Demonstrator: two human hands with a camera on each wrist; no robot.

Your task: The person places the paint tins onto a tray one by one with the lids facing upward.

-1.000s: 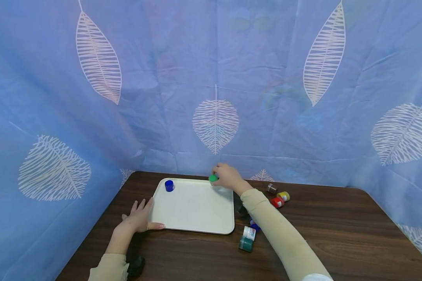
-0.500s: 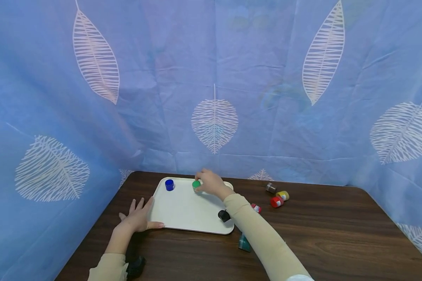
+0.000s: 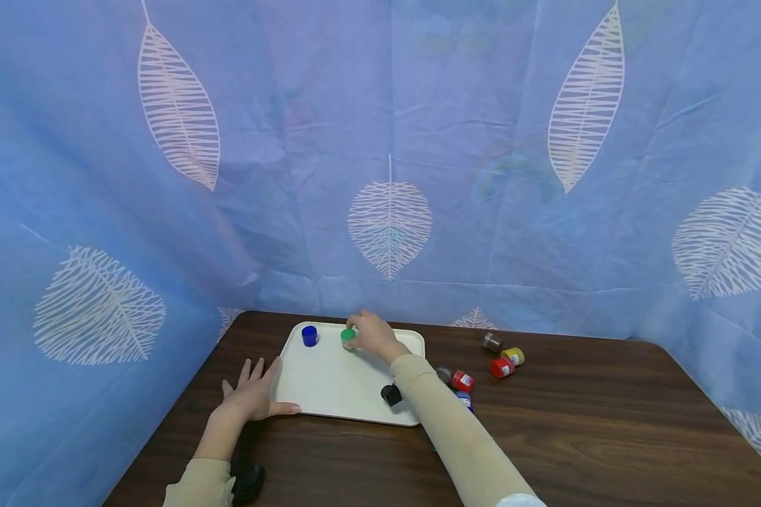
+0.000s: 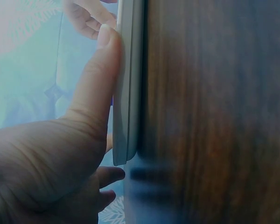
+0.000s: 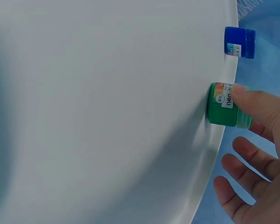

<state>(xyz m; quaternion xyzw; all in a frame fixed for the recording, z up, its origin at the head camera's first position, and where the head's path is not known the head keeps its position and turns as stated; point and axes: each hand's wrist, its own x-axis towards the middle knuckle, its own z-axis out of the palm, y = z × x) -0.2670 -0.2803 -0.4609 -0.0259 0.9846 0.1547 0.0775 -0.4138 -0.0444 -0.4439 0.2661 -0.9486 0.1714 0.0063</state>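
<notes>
My right hand [image 3: 371, 334] pinches a small green paint jar [image 5: 222, 105] between thumb and forefinger, its other fingers spread loosely. The jar stands upright at the far part of the white tray [image 3: 330, 384]. To its left on the tray is a blue paint jar [image 3: 309, 336], upright with its lid on. My left hand [image 3: 251, 396] lies at the tray's near left corner, fingers spread and straight. Its thumb rests along the near rim, as the left wrist view shows, and the other fingers reach along the left side.
Right of the tray, on the dark wooden table [image 3: 583, 401], lie red [image 3: 502, 367], yellow [image 3: 514, 355] and brown [image 3: 492, 342] jars. Closer to the tray are another red jar [image 3: 463, 381] and a blue one [image 3: 465, 401], partly behind my right sleeve. A blue leaf-patterned curtain [image 3: 482, 211] hangs behind.
My right hand has carried the green jar leftward from the tray's far right edge to beside the blue jar, and lowered it. The left hand keeps its place on the tray.
</notes>
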